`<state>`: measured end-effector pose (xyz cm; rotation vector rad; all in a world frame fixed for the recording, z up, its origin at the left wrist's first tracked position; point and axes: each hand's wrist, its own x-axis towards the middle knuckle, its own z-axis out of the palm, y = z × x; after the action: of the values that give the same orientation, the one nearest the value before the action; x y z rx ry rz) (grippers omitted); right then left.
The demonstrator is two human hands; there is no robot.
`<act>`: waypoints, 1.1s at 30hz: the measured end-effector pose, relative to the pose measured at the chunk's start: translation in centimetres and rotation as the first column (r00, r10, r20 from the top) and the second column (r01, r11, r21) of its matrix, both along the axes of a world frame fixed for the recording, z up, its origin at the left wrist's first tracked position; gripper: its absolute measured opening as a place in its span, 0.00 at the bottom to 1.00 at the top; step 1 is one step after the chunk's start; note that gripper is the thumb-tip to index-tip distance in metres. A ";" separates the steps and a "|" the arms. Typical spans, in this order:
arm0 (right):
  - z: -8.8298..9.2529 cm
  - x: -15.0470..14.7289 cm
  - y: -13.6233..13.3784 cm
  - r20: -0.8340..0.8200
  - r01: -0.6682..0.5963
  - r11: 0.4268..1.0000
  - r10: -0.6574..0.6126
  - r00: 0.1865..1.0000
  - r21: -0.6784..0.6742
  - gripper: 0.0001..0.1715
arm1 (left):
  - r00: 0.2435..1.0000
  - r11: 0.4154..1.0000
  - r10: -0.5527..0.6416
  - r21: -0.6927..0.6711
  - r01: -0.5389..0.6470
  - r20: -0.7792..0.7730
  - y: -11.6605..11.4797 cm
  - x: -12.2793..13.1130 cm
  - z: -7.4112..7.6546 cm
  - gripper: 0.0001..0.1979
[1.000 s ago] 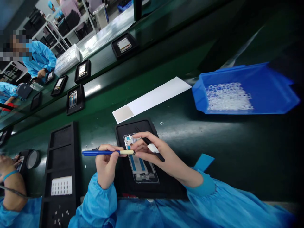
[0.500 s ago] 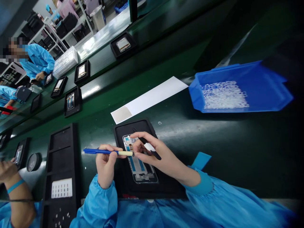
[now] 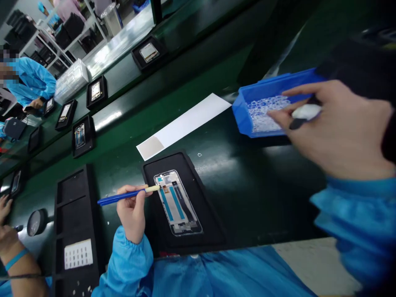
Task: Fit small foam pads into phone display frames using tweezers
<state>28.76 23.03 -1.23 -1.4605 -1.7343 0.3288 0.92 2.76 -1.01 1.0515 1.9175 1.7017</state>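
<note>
Head-worn view, looking down on a dark green bench [image 3: 262, 185] at a work line. Left hand [image 3: 133, 212], in a blue sleeve, closed around a blue stick tool [image 3: 120, 197] held almost level, cream tip against the upper left edge of a phone frame [image 3: 177, 202]. Phone frame lying flat in the recess of a black tray [image 3: 213, 222] near the bench's front edge, with two blue strips along its middle. Right hand [image 3: 340, 132] large and blurred at the right of the view, well apart from the phone frame, fingers pinched shut on a slim black tool [image 3: 295, 123], possibly tweezers, with a white patch on the shaft. Tip of the black tool over the inside of a blue bin [image 3: 243, 115]; touching the contents or just above them, impossible to tell through the blur. Heap of small clear parts [image 3: 262, 111] inside the blue bin. White sheet [image 3: 188, 121] flat on the bench between the black tray and the blue bin, with a grey patch at its near end. Long black rack [image 3: 74, 194] just left of the left hand, with a white card [image 3: 78, 253] in one of its compartments. Farther back, a row of small trays [image 3: 79, 136] with more phone frames on a green belt. Another person in a blue coat [image 3: 34, 82] at far left; a co-worker's forearm [image 3: 15, 260] in the lower left corner.
</note>
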 end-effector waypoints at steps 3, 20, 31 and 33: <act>-0.8 0.4 1.3 0.185 -0.038 0.996 0.022 0.982 0.084 0.20 | 0.991 1.000 -0.010 -0.002 0.010 -0.133 0.7 0.1 -0.2 0.14; -4.9 -11.0 -6.8 -0.145 -0.707 0.701 0.693 0.706 -0.097 0.15 | 0.796 0.927 -0.341 -0.319 0.196 -0.501 4.7 -0.5 -1.0 0.07; -4.6 -10.9 -6.8 -0.192 -0.719 0.682 0.694 0.694 -0.135 0.14 | 0.743 0.908 -0.393 -0.355 0.222 -0.541 4.9 -0.6 -0.7 0.06; -4.6 -10.9 -6.7 -0.188 -0.719 0.682 0.694 0.695 -0.136 0.15 | 0.733 0.908 -0.396 -0.354 0.224 -0.553 5.0 -0.6 -0.6 0.06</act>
<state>17.85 16.29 -5.84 -0.7881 -2.1572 1.0114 0.30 7.77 -1.63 1.8598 2.0799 0.9282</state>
